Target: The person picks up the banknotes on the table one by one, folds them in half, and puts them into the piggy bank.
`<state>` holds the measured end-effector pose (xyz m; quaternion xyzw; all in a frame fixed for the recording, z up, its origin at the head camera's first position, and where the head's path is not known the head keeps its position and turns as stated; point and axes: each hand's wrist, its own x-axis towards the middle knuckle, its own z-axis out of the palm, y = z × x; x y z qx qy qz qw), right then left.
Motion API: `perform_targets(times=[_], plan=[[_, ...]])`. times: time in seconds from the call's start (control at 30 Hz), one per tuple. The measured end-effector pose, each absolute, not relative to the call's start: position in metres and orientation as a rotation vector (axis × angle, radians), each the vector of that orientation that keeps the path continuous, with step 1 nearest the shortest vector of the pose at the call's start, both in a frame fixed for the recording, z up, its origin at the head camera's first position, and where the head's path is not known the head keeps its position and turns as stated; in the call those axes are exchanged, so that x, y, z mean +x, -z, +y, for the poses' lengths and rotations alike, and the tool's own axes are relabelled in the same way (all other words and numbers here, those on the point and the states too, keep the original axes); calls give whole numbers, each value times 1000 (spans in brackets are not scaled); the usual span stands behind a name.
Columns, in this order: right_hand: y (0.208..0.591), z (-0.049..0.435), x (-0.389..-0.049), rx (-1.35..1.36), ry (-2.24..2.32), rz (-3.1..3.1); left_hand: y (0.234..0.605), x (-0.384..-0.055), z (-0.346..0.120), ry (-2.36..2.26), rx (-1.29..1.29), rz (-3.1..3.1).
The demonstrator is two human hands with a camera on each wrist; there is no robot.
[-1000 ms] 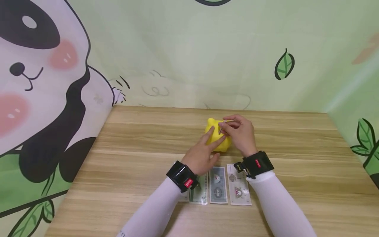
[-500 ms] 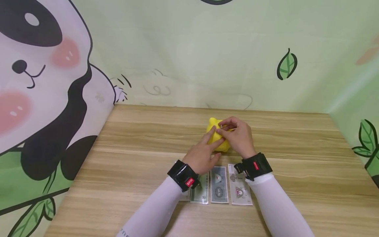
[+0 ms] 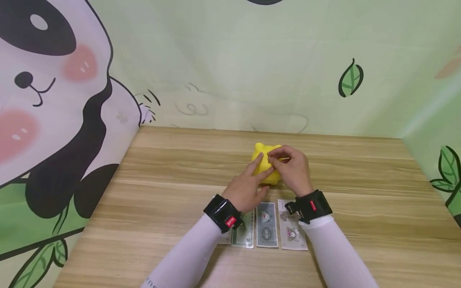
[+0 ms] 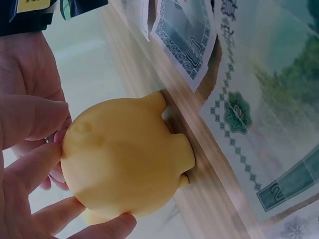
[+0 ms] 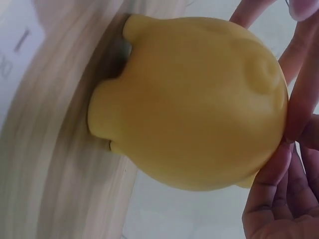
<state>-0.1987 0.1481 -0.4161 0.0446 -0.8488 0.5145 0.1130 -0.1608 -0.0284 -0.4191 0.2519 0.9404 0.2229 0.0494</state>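
Note:
A yellow piggy bank (image 3: 259,149) stands on the table, its rounded body and stubby feet showing in the left wrist view. My left hand (image 3: 243,193) rests on its top and near side, fingers spread and fairly straight. At the top of the piggy bank, my right hand (image 3: 294,170) pinches between thumb and fingertips. Only a small pale edge of a folded banknote (image 4: 47,140) shows there; the rest is hidden by fingers. The slot is covered too. Nearer to me lie a grey-blue banknote (image 3: 267,224), a green banknote (image 3: 245,234) and a pale banknote (image 3: 292,232).
Another pale note (image 3: 225,239) is partly covered by my left forearm. The wooden table (image 3: 173,160) reaches back to a green printed cloth wall (image 3: 230,72). A panda picture (image 3: 119,100) covers the left side.
The folded banknote stuck out from my right fingers a second ago and is now almost out of sight at the piggy bank's top. My right fingers have shifted slightly; the left hand stays put.

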Motion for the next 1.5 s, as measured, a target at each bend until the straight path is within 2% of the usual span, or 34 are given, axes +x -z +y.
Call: perform_targets(times=[0.43,1.5], plan=[[420,148,-202,81,-1762,-2420,418,-161,-28,-646,751,2855],[425,153,-202,201,-1819,-2456,418,-162,-28,-621,753,2857]])
